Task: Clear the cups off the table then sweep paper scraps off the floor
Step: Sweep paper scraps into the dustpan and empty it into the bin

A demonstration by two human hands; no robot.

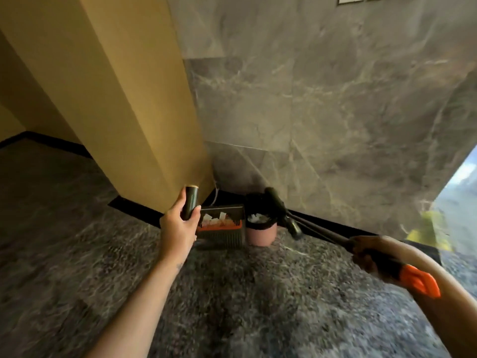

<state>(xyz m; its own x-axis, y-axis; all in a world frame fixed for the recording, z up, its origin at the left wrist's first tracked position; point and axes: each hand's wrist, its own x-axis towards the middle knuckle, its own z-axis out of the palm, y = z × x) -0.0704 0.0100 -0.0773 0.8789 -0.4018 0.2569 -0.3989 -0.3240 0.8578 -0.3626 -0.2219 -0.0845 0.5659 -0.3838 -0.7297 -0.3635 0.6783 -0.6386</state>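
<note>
The left hand (178, 226) grips the dustpan handle (191, 202), the dustpan (222, 232) holding paper scraps (214, 217) at its three o'clock, while the right hand (366, 254) clamps the broom (327, 235).

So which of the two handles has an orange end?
The long pole in the right hand: its end beside that hand is bright orange. The short handle gripped by the left hand is dark with a gold top.

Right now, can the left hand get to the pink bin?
Probably yes. The left hand grips the dustpan handle, and the pink bin stands just right of the dustpan with nothing between. The broom in the right hand crosses only its right rim.
</note>
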